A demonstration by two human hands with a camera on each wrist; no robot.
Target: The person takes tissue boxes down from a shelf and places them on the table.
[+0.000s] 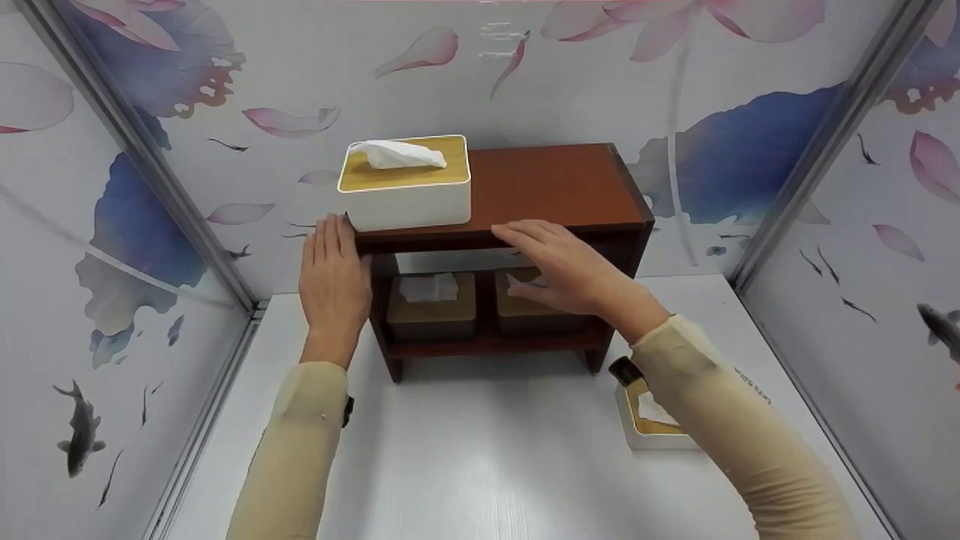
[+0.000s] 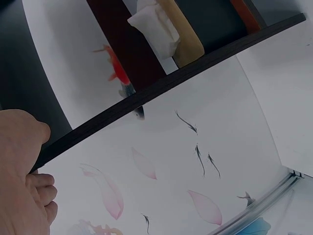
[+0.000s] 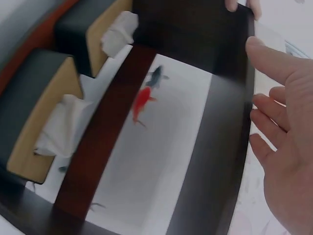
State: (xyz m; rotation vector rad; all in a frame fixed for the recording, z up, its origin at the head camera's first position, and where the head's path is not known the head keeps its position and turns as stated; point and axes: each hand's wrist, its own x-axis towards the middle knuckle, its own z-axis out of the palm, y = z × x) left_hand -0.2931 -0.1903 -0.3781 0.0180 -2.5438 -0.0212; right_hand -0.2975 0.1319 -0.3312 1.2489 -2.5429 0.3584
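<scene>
A reddish-brown wooden shelf [image 1: 555, 180] stands against the back wall. My left hand [image 1: 334, 281] grips its upper left side near the front; in the left wrist view, the thumb lies inside the dark side panel [image 2: 117, 110] and the fingers outside. On the top board's left part sits a white tissue box [image 1: 409, 206] with a wood-coloured lid and a tissue sticking out. My right hand [image 1: 562, 266] is at the top board's front edge, its fingers loosely extended and fingertips at the edge. Firm contact there cannot be told. Two more tissue boxes, left [image 1: 431, 311] and right [image 1: 536, 319], stand inside on the lower board.
Another tissue box [image 1: 656, 431] lies on the white table [image 1: 480, 465] at front right, partly hidden by my right sleeve [image 1: 720, 405]. Printed panels with metal corner rails [image 1: 172, 180] enclose the table at the left, back and right.
</scene>
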